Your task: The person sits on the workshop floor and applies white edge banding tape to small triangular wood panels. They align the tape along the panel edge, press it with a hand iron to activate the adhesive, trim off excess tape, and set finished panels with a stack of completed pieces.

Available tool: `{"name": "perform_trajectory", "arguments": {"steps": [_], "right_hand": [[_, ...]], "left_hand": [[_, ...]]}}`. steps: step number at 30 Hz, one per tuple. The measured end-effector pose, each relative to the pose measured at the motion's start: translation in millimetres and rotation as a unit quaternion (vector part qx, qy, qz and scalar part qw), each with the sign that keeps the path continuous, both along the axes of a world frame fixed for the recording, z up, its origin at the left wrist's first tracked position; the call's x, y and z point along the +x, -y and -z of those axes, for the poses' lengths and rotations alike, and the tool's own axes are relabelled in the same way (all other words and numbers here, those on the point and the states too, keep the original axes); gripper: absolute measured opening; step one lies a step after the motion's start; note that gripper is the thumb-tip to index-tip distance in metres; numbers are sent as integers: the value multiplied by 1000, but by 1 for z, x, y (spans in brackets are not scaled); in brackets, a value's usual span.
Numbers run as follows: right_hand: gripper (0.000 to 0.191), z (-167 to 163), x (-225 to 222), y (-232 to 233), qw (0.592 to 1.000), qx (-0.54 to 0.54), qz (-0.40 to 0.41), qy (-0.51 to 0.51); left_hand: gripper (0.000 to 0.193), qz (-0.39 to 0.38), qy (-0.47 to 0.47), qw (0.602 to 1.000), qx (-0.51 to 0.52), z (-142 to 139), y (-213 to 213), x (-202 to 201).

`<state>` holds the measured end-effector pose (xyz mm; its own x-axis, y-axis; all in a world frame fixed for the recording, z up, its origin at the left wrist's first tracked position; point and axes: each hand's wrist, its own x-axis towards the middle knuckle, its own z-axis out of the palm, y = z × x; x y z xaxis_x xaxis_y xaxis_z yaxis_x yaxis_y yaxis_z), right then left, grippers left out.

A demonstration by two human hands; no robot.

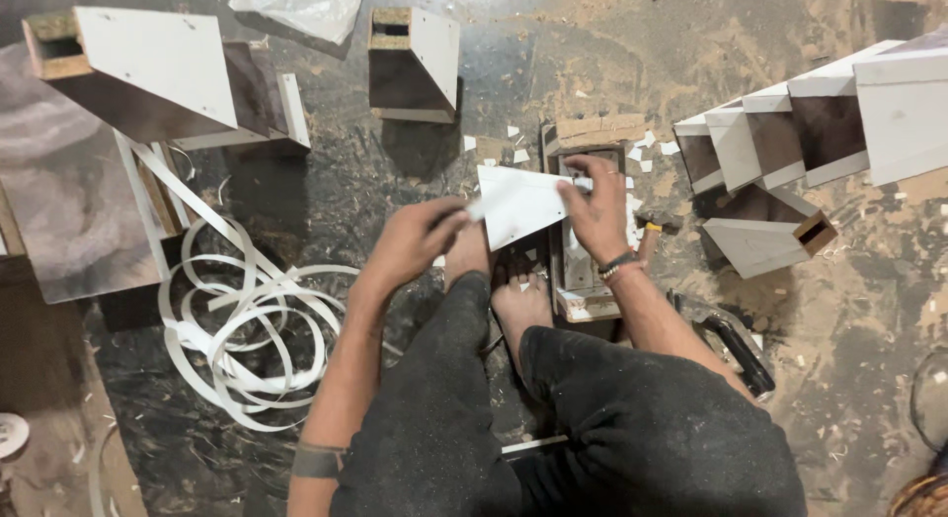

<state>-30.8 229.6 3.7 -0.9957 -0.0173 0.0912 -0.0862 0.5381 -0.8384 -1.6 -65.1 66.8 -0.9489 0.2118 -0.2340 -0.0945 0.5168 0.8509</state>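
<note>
I sit on the floor with my bare feet [513, 290] out in front. A white wedge-shaped laminated piece [518, 203] lies across a wooden block jig [583, 280] between my hands. My right hand [595, 211] presses on the piece's right end, fingers on its top edge. My left hand [415, 242] is closed around a small tool whose tip touches the piece's left edge; the tool itself is mostly hidden.
Finished white and brown wedge boxes [800, 132] line the right side; two more [148, 68] [413, 63] stand at the back. Coiled white edge banding [247, 329] lies left. A dark hand tool [736, 344] rests by my right knee. Sawdust and white chips cover the floor.
</note>
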Motion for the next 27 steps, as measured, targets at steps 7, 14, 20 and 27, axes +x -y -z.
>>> {"name": "perform_trajectory", "arguments": {"steps": [7,14,20,27], "right_hand": [[26,-16,40,-9,982,-138,30,123],[24,-6,36,-17,944,-259,102,175],[18,-6,28,-12,956,-202,119,174],[15,-6,30,-9,963,-195,108,150]], "left_hand": [[28,157,-55,983,-79,3,-60,-18],[34,124,-221,959,-123,30,-76,5],[36,131,-265,933,-204,37,-67,21],[38,116,-342,901,-239,35,-66,24]]}}
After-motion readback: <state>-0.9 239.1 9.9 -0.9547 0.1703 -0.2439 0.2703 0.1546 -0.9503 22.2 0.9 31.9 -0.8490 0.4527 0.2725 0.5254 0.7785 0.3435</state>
